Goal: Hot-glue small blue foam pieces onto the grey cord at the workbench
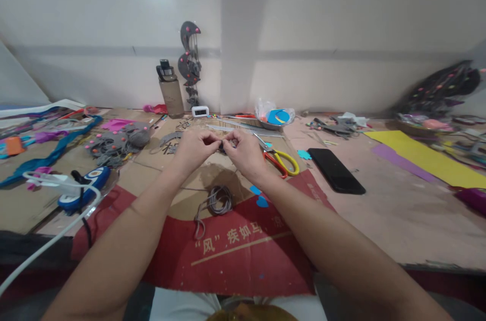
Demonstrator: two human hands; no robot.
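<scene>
My left hand [195, 148] and my right hand [245, 153] meet above the cardboard sheet [182, 179], fingers pinched together on a small dark piece [222, 145] held between them. What the piece is cannot be made out. Below the hands lies a coil of grey cord [217, 202] on the cardboard. Scissors with yellow and red handles [280, 161] lie just right of my right hand. Small blue cut-outs [259, 196] sit near my right wrist.
A black phone [335, 170] lies to the right, with yellow and purple sheets [425, 158] beyond it. A blue-and-white glue gun [84, 186] with white cable is at left, grey felt pieces [117, 145] behind it. A bottle [171, 89], a small clock [200, 111] and a bowl [274, 117] stand by the white wall.
</scene>
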